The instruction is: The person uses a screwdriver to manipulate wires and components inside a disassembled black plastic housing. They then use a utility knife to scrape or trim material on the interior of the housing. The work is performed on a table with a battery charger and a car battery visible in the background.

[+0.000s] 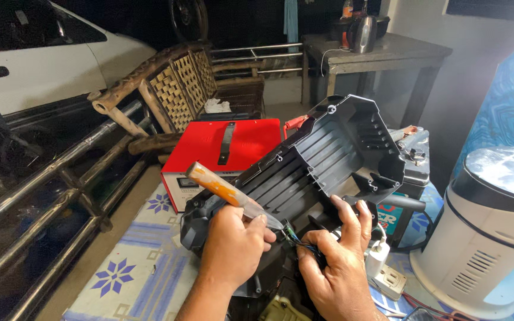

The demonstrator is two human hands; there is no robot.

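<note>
My left hand (233,244) grips a knife with an orange handle (216,185); its blade tip (273,222) points at thin coloured wires (297,241). Those wires are pinched in the fingers of my right hand (337,267). Both hands rest against a black ribbed plastic housing (322,156), which lies open and tilted up toward me. A tan part (284,310) shows at the bottom edge below the housing.
A red metal box with a black strap handle (224,145) stands behind the housing on a blue-and-white patterned cloth (144,267). A white round appliance (489,238) sits at right, a power strip (388,278) beside it. Metal railing (60,196) and a wicker chair (179,89) lie left.
</note>
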